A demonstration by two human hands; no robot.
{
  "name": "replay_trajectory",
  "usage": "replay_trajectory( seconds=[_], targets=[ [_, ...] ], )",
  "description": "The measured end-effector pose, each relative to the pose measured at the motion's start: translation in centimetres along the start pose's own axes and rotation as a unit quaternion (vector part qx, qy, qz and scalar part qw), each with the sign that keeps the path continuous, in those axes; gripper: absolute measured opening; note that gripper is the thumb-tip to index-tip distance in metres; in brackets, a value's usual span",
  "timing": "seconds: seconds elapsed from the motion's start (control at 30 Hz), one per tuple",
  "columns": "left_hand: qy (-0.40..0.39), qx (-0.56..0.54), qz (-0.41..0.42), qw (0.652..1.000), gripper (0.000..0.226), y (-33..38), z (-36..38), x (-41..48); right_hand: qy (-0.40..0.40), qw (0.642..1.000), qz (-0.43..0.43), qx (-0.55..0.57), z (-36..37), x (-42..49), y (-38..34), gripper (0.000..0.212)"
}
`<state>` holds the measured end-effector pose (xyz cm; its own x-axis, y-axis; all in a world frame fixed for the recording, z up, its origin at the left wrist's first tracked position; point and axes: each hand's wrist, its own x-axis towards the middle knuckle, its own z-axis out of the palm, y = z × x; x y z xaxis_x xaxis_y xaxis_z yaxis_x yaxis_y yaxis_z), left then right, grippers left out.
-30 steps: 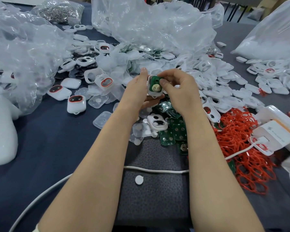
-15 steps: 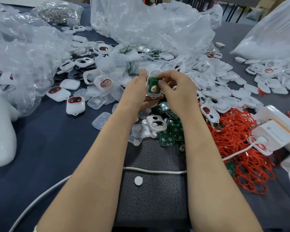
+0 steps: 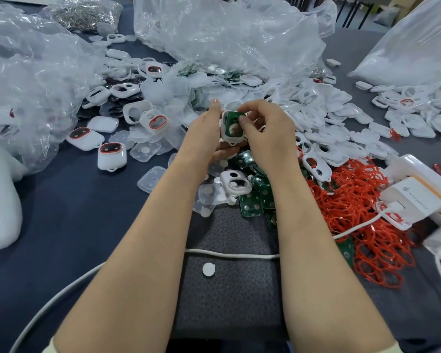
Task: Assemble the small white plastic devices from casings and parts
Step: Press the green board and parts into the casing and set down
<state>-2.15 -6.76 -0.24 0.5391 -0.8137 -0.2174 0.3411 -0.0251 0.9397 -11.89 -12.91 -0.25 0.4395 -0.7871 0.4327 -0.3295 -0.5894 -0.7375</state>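
While the dark table (image 3: 61,212) lay crowded with clear plastic bags (image 3: 227,34) and heaps of white casings (image 3: 341,128), the left hand (image 3: 204,138) gripped an open casing (image 3: 230,140) above the pile, and the right hand (image 3: 267,133) pinched its other side, thumb pressing the green board (image 3: 231,120) seated inside.

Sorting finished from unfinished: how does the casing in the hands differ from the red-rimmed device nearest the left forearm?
The casing shows a green circuit board in its open side; the red-rimmed device shows a dark window ringed in red. The left hand and right hand hold the casing up; the device lies untouched on the dark cloth. Both have white rounded shells.
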Motion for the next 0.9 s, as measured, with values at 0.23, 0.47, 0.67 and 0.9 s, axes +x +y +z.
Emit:
replay_trajectory(
  seconds=[0.23,0.47,0.67,0.9],
  targets=[
    [0.009,-0.003,-0.008,1.000,0.040,-0.04,-0.10,0.21,-0.001,1.000,-0.006,-0.011,0.23,0.03,0.16,0.016],
    [0.009,0.006,0.007,1.000,0.024,-0.24,-0.12,0.19,0.001,1.000,-0.012,-0.023,0.22,-0.02,0.05,0.019],
    [-0.013,0.050,0.074,0.996,0.018,-0.67,-0.60,0.09,0.013,1.000,0.016,0.010,0.22,-0.12,-0.19,0.024],
    [-0.029,0.083,0.139,0.986,0.023,-0.51,-0.45,-0.33,-0.012,0.984,0.122,0.133,0.15,0.15,-0.19,0.007]
  ],
)
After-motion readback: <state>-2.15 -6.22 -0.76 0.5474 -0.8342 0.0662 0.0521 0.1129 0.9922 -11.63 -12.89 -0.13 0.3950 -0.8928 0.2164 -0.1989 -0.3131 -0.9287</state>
